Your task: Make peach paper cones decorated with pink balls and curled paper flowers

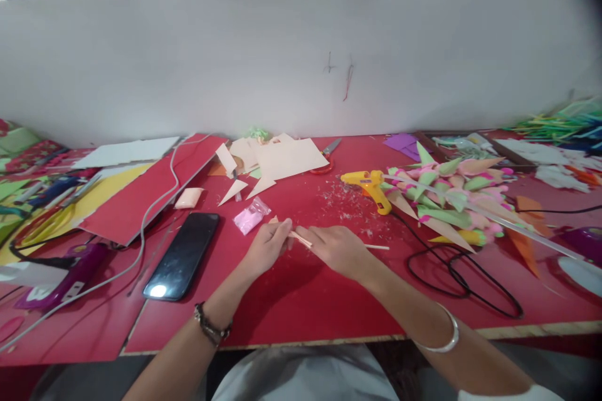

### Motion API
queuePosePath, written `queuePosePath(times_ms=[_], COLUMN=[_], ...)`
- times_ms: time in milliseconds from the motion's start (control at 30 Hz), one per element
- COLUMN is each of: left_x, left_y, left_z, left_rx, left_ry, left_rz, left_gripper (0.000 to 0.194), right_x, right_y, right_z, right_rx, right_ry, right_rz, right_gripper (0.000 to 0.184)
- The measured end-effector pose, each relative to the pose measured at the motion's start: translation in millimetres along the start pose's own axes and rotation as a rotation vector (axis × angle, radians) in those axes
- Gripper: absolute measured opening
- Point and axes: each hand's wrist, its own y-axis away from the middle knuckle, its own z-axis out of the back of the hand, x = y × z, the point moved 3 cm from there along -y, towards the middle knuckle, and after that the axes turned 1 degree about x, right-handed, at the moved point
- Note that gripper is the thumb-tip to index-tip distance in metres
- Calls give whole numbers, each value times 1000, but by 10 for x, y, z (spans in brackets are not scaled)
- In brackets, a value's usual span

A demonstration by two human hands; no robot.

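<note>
Both hands meet low over the red table (pixel 305 294). My left hand (pixel 266 245) pinches a small peach paper piece (pixel 274 220) at the end of a thin wooden stick (pixel 376 247). My right hand (pixel 336 249) lies closed over the same stick, whose bare end pokes out to the right. A small pink plastic packet (pixel 251 215) lies just left of my left hand.
A black phone (pixel 182 255) lies to the left, a yellow glue gun (pixel 371 187) with black cord (pixel 461 279) to the right beside a heap of paper cones (pixel 446 197). Peach paper sheets (pixel 282 160) and red-handled scissors (pixel 326 160) sit behind. A white partition (pixel 301 56) closes the back.
</note>
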Motion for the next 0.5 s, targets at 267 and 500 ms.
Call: queuePosePath(times_ms=[267, 500], left_x=[-215, -335], left_y=[83, 158], left_z=[130, 253], left_rx=[-29, 14], left_ry=[-532, -1159], left_rz=[-232, -628], left_gripper=[42, 35], right_x=[-50, -66], right_y=[-56, -49], right_z=[71, 132], right_rx=[-6, -32], right_ry=[-564, -760], right_rz=[-113, -112], right_gripper=[31, 31])
